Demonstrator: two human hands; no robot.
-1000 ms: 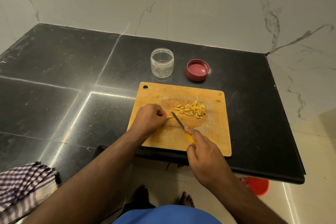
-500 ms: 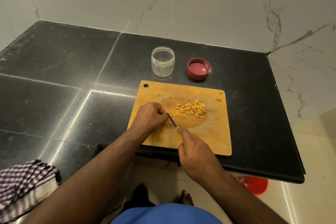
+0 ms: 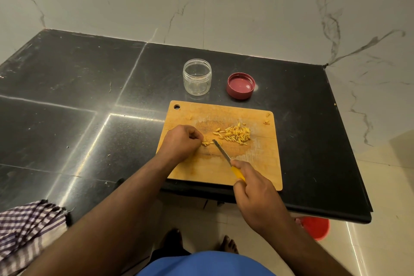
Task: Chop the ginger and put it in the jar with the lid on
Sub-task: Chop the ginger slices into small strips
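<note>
A wooden cutting board [image 3: 259, 163] lies at the counter's front edge. On it is a pile of chopped yellow ginger [image 3: 235, 134]. My left hand [image 3: 181, 143] rests curled on the board's left side, its fingertips pinching a small ginger piece [image 3: 206, 143]. A knife [image 3: 224, 154] with a yellow handle is gripped by my right hand [image 3: 257, 195], its blade tip just right of that piece. An empty clear jar [image 3: 197, 77] stands behind the board, with its red lid [image 3: 240, 85] upturned to its right.
The black stone counter [image 3: 78, 107] stretches to the left and meets a marble wall behind. A checked cloth [image 3: 26, 228] hangs at the front left edge. A red bucket [image 3: 315, 227] sits on the floor under the counter's right corner.
The knife shifted left against the piece by my left hand half a second ago, then drew back to the right. My left hand stayed in place.
</note>
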